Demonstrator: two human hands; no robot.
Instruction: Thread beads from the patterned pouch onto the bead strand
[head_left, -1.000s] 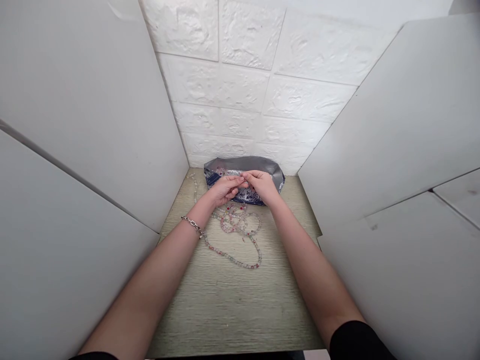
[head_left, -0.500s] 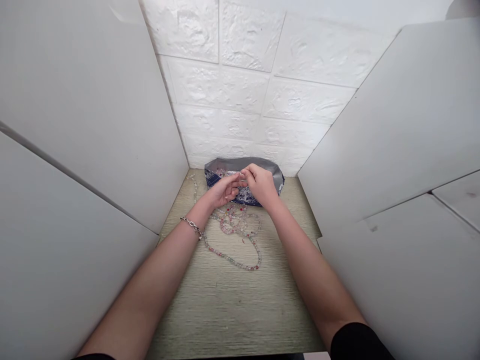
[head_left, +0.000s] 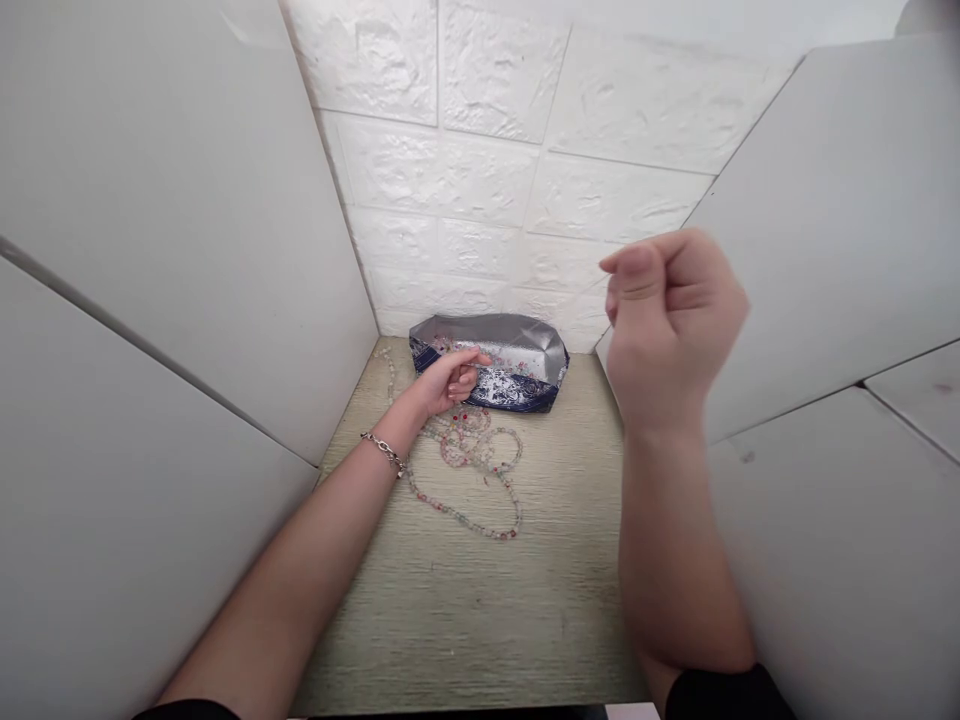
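Aloft, right hand (head_left: 671, 320) curled, left hand (head_left: 450, 382) low

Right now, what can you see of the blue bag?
The open pouch is low and wide, with a navy-and-white patterned outside and a shiny silver-grey lining. Small beads show inside. It lies on a pale green board at the foot of a white textured wall. The left hand rests across its left end.

The pouch (head_left: 512, 389) is navy with a white floral print and a silver-grey lining. The bead string (head_left: 459, 513) mixes pale translucent green with pink and red beads. The desk (head_left: 450, 620) is pale sage with fine streaks, the wall (head_left: 480, 190) white brick-patterned, the bracelet (head_left: 385, 453) silver.
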